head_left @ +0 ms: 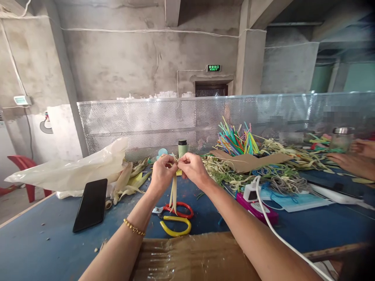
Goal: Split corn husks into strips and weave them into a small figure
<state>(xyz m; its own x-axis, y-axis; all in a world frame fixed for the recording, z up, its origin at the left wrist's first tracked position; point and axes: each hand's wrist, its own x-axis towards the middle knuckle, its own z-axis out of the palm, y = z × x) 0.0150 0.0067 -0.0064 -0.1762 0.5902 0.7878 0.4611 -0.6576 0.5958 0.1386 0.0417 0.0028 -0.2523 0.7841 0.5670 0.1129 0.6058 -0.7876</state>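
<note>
My left hand [162, 171] and my right hand [191, 168] are raised together above the blue table [43, 242], fingers pinched on the top of a few pale straw strips [174, 193] that hang down between them. Beneath the strips lie scissors [175, 218] with one red and one yellow handle loop. A gold bead bracelet circles my left wrist.
A black phone [90, 205] and a pale plastic bag [73, 168] lie left. Cardboard [190, 257] covers the near edge. A pink power strip [258, 207] with white charger and cable sits right, beside heaps of straw and coloured strips [237, 140]. Another person's hands [351, 160] rest far right.
</note>
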